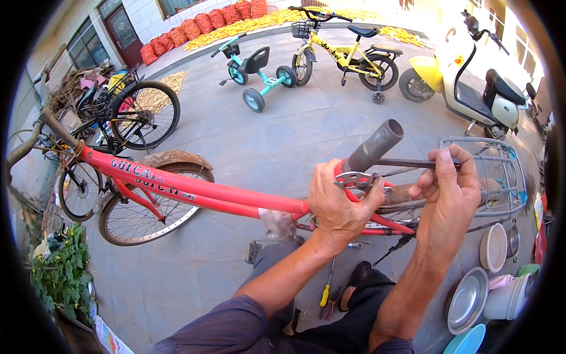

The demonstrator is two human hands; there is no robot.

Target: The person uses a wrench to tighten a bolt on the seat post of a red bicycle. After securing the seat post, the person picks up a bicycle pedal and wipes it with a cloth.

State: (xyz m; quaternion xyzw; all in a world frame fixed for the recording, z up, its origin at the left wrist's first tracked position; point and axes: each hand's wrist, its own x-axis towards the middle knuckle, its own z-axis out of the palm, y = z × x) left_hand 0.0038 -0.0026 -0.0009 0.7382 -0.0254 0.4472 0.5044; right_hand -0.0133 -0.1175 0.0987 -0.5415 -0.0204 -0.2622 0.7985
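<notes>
A red bicycle frame crosses in front of me, with a dark seat tube sticking up bare. My left hand grips a flat silver multi-hole spanner at the seat clamp, just below the tube. My right hand pinches a long black bar-like tool that reaches horizontally to that clamp; its far end is partly hidden. The rear rack is beside my right hand. Below the frame, a yellow-handled screwdriver, pliers and a small spanner lie on the paving.
A tricycle, yellow kids' bicycle, scooter and black bicycle stand around. Red sacks and spread corn line the back. Metal basins, a bucket sit right; plants left.
</notes>
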